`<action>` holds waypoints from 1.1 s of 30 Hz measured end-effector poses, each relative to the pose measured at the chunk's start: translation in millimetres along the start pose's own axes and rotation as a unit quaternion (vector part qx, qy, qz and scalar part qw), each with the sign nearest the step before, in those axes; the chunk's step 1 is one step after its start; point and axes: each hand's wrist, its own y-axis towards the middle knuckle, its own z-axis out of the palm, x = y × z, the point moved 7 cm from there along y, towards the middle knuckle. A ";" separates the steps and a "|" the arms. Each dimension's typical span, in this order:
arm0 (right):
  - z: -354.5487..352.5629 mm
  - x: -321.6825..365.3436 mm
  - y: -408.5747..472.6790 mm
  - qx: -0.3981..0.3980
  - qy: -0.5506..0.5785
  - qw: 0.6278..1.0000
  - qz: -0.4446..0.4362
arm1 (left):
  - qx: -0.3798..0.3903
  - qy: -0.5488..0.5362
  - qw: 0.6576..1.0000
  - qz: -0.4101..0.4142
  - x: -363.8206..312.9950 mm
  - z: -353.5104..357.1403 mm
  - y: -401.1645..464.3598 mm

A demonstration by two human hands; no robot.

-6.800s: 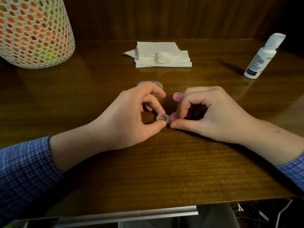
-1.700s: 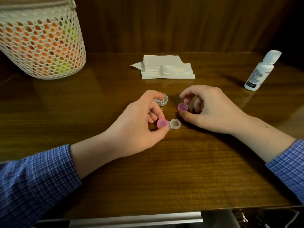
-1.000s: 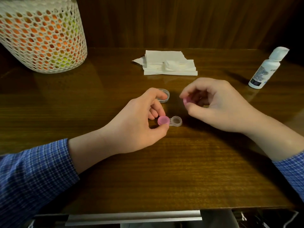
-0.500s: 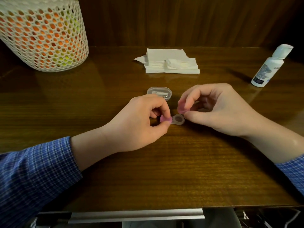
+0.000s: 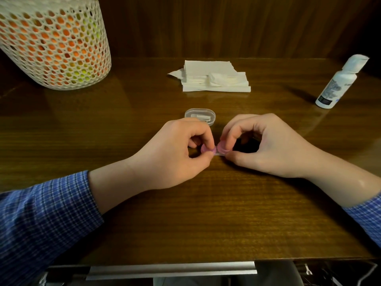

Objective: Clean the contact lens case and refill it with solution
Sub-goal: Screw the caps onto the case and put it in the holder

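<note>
**Second pink cap going onto the lens case**

Nearest the person, at the centre of the wooden table (image 5: 206,213), the left hand (image 5: 175,155) is pinching the left pink cap (image 5: 206,149) of the contact lens case (image 5: 216,153), probably steadying it. At 3 o'clock of it the right hand (image 5: 266,145) is curling finger and thumb around the right pink cap (image 5: 223,149), seemingly seating it on its well. That is making two caps on one case. Just beyond, at 12 o'clock, one clear oval box (image 5: 200,115) is sitting. Farther on, one stack of white tissues (image 5: 214,79) is waiting, likely for wiping. At 2 o'clock one solution bottle (image 5: 340,83) is standing capped; at 10 o'clock, one mesh basket (image 5: 55,42)
</note>
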 end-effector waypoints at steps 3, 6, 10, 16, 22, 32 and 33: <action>0.4 0.3 -0.3 0.002 0.000 1.000 -0.004 | -0.001 0.003 1.000 0.002 -0.5 -0.5 -0.1; 0.2 0.1 -1.1 -0.002 -0.006 1.000 -0.009 | -0.003 0.006 1.000 0.009 -2.0 -1.2 0.0; 1.3 0.7 -1.9 -0.015 -0.023 1.000 -0.011 | -0.003 0.006 1.000 0.010 -2.7 -1.6 -0.2; 2.6 5.8 -1.9 -0.036 -0.056 0.997 -0.028 | -0.005 0.009 1.000 0.007 -2.6 -1.7 -0.1; -0.5 7.1 -4.1 -0.035 -0.068 0.996 -0.052 | -0.005 0.007 1.000 0.006 -1.7 -2.0 -0.4; 2.7 10.1 -1.9 -0.049 -0.082 0.994 -0.045 | -0.004 0.006 1.000 0.014 -1.9 -2.8 0.4; 2.6 10.3 -2.5 -0.037 -0.075 0.995 -0.048 | -0.005 0.006 1.000 0.013 -1.5 -2.8 0.3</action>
